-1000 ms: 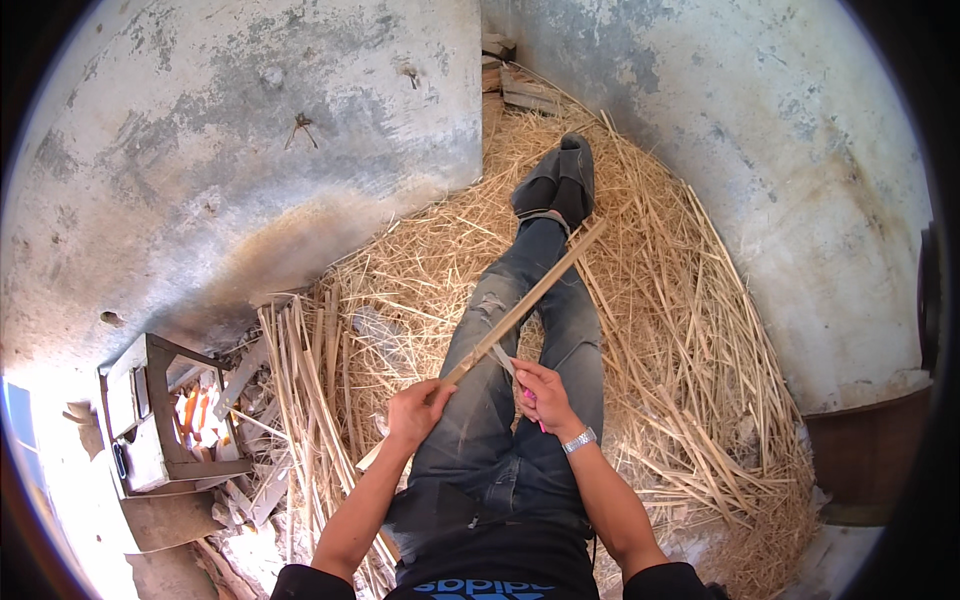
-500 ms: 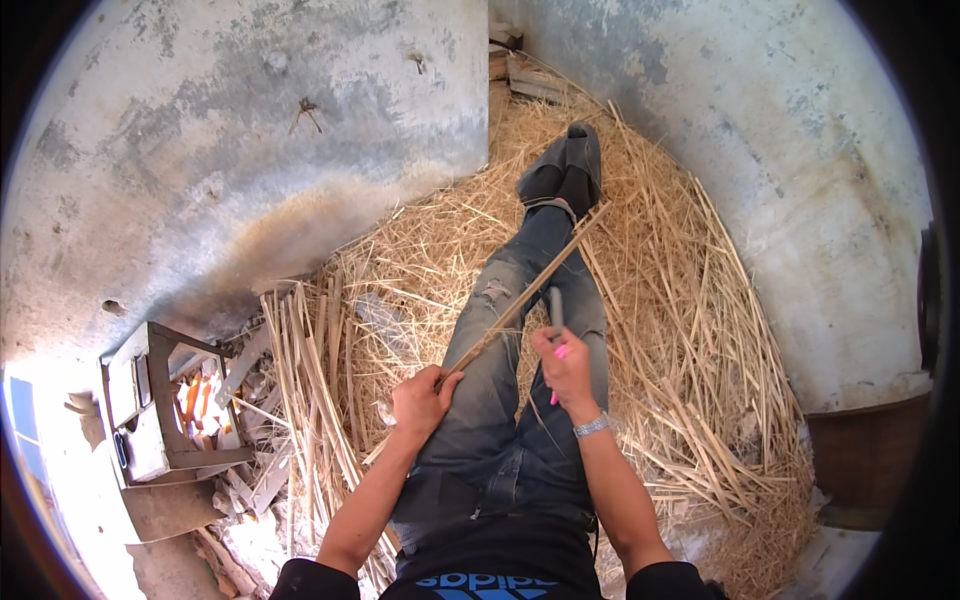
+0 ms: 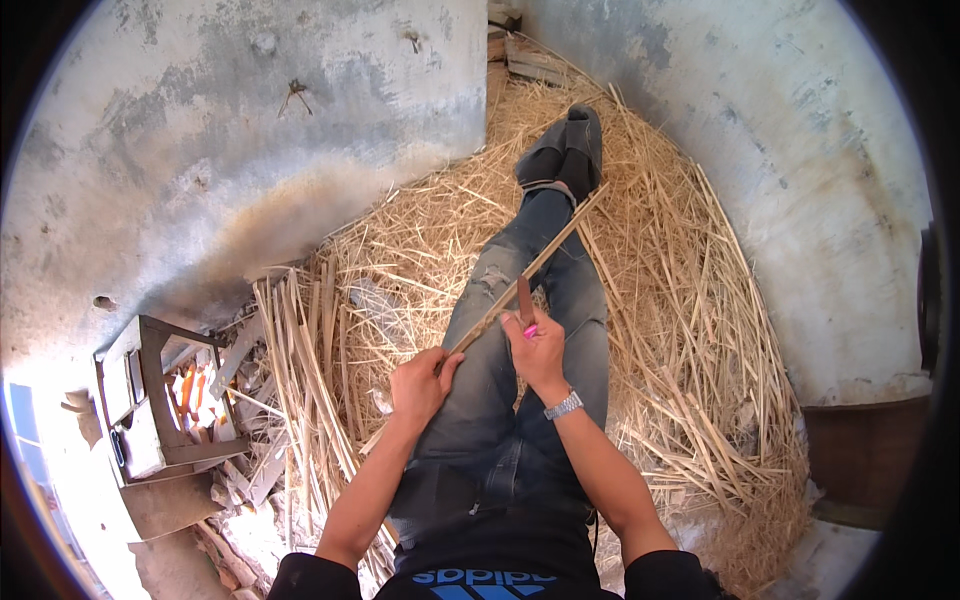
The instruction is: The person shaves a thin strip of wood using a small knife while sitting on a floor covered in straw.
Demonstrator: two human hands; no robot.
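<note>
Left hand (image 3: 422, 385) has fingers and thumb closed on the near end of a long stick (image 3: 556, 246), which slants over both legs (image 3: 580, 300), its far end just right of the shoes (image 3: 562, 150). Right hand (image 3: 537, 350) is wrapped round a pink-handled knife (image 3: 525, 300), blade up against the stick's edge; can't tell if it's actually biting.

For elbow room, there's a strip of loose straw (image 3: 415, 225) between the legs and the bundle of sticks (image 3: 305, 345) on the left, and more sticks (image 3: 690, 410) fan out over the right side. The left wall (image 3: 300, 130) and right wall (image 3: 740, 140) close in at the far end. Near left, a wooden frame (image 3: 205, 453) sits past the bundle, so that's the bulky thing on that side.
</note>
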